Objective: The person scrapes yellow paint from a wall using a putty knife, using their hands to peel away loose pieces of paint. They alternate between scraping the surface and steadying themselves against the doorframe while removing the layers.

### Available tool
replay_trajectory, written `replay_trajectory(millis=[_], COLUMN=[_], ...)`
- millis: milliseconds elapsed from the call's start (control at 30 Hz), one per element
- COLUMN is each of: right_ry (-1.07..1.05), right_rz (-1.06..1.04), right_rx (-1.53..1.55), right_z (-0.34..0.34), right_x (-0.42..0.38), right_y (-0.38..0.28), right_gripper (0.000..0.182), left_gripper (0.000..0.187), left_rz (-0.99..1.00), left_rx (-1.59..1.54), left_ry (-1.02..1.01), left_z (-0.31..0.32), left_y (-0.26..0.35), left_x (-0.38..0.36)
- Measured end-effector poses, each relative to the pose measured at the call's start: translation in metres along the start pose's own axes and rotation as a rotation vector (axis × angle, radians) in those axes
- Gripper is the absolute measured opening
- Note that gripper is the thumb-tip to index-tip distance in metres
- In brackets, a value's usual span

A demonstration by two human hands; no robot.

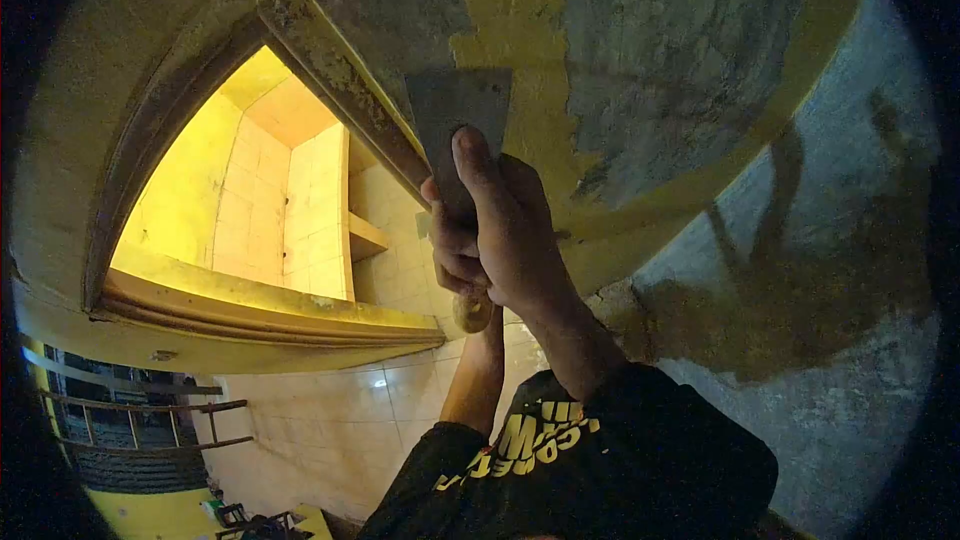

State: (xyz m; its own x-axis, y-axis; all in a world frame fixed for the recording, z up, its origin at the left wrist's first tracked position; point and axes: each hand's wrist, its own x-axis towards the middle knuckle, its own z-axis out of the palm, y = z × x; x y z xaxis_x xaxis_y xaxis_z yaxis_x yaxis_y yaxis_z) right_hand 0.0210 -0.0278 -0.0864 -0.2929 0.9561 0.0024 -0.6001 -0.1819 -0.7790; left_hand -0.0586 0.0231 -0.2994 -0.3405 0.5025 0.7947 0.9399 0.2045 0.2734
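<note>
- Head view: the right hand (pixel 515 230) is clamping its fingers around the handle of a grey, flat-bladed metal scraper (pixel 460 100), its thumb lying along the tool toward the blade.
- The left hand is mostly hiding behind the grip; I cannot tell how its fingers are closing.
- Both forearms are rising, wrists close together, from a black shirt (pixel 650 450) with yellow lettering.
- The scraper is pointing upward before a patchy yellow-and-grey wall (pixel 680 60); whether the blade is touching, I cannot tell.
</note>
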Motion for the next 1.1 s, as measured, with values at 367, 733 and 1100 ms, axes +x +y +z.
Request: replay_trajectory(millis=[367,733,1100], right_ry=[-0.07,0.019,0.066], right_rz=[-0.009,0.062,-0.001], right_rx=[0.033,-0.014,-0.044], right_z=[-0.006,-0.008,-0.001], right_x=[0.0,0.002,0.0], right_y=[0.004,0.008,-0.004], right_gripper=[0.046,0.044,0.047], left_gripper=[0.03,0.042,0.044], left_rz=[0.05,0.086,-0.35], left_rx=[0.656,-1.206,-0.852], left_ry=[0.148,-0.4,0.086], left_z=[-0.011,-0.01,-0.024], left_y=[0.023,-0.023,0.035], left_x=[0.009,0.02,0.04])
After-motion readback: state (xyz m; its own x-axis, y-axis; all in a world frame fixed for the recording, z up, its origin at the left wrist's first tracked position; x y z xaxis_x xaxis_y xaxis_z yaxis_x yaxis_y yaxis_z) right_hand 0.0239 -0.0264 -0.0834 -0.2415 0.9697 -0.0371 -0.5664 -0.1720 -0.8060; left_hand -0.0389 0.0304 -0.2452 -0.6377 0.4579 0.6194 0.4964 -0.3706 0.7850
